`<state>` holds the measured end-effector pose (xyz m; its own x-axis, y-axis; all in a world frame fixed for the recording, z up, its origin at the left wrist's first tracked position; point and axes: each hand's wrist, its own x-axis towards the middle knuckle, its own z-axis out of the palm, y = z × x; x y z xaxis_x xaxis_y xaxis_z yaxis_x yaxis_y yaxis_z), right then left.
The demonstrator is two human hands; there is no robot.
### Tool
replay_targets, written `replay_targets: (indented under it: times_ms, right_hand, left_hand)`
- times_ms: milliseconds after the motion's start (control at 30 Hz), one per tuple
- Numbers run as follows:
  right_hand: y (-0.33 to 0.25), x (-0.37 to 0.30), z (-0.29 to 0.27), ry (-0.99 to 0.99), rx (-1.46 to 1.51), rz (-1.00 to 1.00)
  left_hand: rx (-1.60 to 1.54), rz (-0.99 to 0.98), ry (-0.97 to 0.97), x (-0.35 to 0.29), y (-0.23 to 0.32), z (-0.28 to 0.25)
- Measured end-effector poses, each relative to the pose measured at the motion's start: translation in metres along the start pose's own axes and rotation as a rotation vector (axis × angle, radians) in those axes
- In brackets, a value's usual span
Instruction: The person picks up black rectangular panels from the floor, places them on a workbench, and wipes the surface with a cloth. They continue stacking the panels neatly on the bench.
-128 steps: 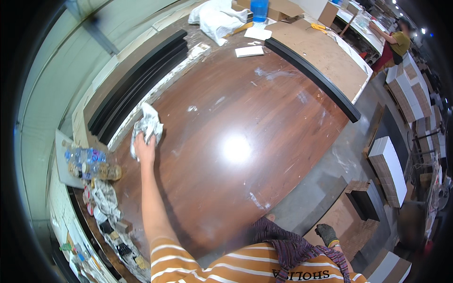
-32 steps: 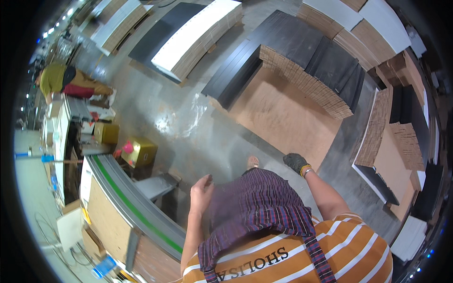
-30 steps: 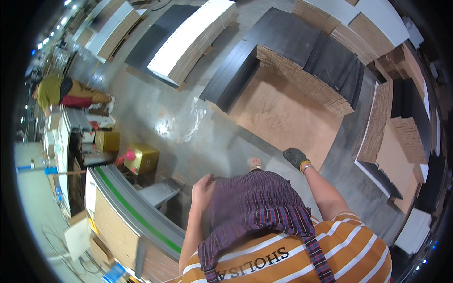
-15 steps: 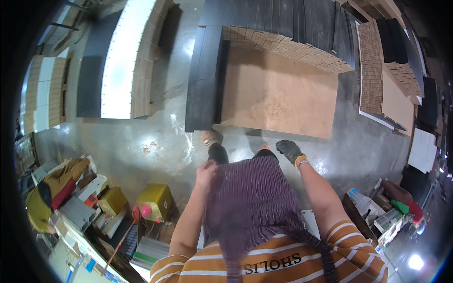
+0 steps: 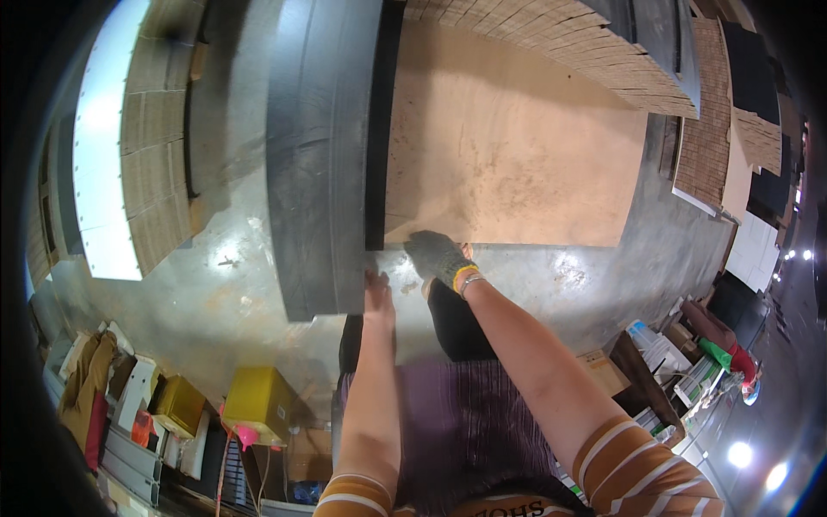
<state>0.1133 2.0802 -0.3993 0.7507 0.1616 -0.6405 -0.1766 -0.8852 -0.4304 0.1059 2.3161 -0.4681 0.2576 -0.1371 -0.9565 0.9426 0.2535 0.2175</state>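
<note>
A stack of long dark grey panels (image 5: 319,181) stands left of centre, its near end close to me. At that end's right edge is my bare left hand (image 5: 377,293), touching or almost touching the panels; its fingers are blurred and partly hidden. My right hand (image 5: 437,257) wears a grey knit glove with a yellow cuff. It hangs over the near edge of a tan wooden board (image 5: 525,155), fingers stretched toward the dark panels, with nothing visible in it. Whether the glove touches the board I cannot tell.
More stacked dark panels with brown layered edges (image 5: 568,43) line the board's far side. A white-topped stack (image 5: 108,155) stands at left, and brown-edged stacks (image 5: 702,112) at right. Behind me to the left are yellow containers (image 5: 260,403). Another person (image 5: 743,362) is at the right.
I have moved closer to the dark panels and lean over them. My left hand has left my apron and reached forward to their edge. My gloved right hand has swung inward to the left.
</note>
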Motion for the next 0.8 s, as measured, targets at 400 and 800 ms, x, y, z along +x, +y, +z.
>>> replay_targets:
  times_ms: [400,800]
  right_hand:
    - [0.027,0.108,0.031,0.293,1.324,0.401]
    - [0.052,0.101,0.039,0.497,1.158,0.434]
  left_hand:
    - [-0.270,0.199,0.056,0.063,-0.034,0.080]
    - [0.830,0.417,0.108,0.044,0.010,0.131]
